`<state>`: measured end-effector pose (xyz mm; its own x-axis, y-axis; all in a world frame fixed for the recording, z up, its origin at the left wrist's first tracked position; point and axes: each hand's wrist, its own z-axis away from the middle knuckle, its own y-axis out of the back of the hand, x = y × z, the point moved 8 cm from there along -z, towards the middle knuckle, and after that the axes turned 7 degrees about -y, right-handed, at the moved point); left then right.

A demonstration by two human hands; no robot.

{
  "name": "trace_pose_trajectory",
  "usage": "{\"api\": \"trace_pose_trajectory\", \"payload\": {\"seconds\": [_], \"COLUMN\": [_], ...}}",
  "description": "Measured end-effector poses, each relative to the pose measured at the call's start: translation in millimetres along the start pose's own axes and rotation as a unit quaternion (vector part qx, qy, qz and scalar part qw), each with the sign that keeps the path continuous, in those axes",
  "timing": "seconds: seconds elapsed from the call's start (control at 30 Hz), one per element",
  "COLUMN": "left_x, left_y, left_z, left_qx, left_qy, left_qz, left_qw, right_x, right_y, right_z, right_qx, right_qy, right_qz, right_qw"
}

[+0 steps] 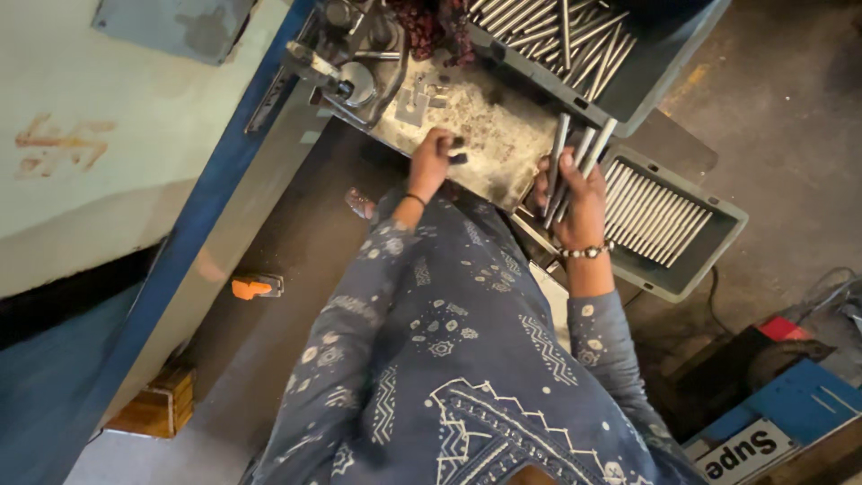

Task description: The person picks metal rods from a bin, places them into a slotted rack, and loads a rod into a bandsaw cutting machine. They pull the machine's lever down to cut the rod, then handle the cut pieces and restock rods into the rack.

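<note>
While the right hand (575, 193) grips a bundle of rods (575, 157), their long axis runs toward the upper right.
Left hand (434, 160) pinches a small dark piece on the plate (503, 135), left of the rods.

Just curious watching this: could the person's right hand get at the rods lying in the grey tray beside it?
Probably yes: the grey tray sits open right beside the right hand, nothing covering its rods, though that hand already holds several rods.

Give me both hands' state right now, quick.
Left hand: closed on a small dark part at the metal plate.
Right hand: closed around several metal rods.
</note>
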<state>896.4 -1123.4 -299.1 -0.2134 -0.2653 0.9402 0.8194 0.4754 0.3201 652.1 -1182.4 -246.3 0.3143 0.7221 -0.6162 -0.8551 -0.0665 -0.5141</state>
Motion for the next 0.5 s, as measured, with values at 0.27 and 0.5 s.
{"api": "trace_pose_trajectory", "payload": {"seconds": [0.27,0.5], "left_x": [37.2,35.6], "left_y": [23.8,35.9], "left_z": [-14.3,-21.3], "left_qx": [-0.047,-0.085], "left_qy": [-0.162,-0.228], "left_qz": [-0.360,-0.431], "left_qw": [0.918,0.869], "right_x": [63.8,78.1], "right_y": [-2.0,-0.5], "right_z": [-5.1,-9.5], "right_qx": [-0.038,-0.039], "right_qy": [-0.213,-0.207], "right_qz": [-0.171,-0.099], "right_qw": [0.961,0.973]}}
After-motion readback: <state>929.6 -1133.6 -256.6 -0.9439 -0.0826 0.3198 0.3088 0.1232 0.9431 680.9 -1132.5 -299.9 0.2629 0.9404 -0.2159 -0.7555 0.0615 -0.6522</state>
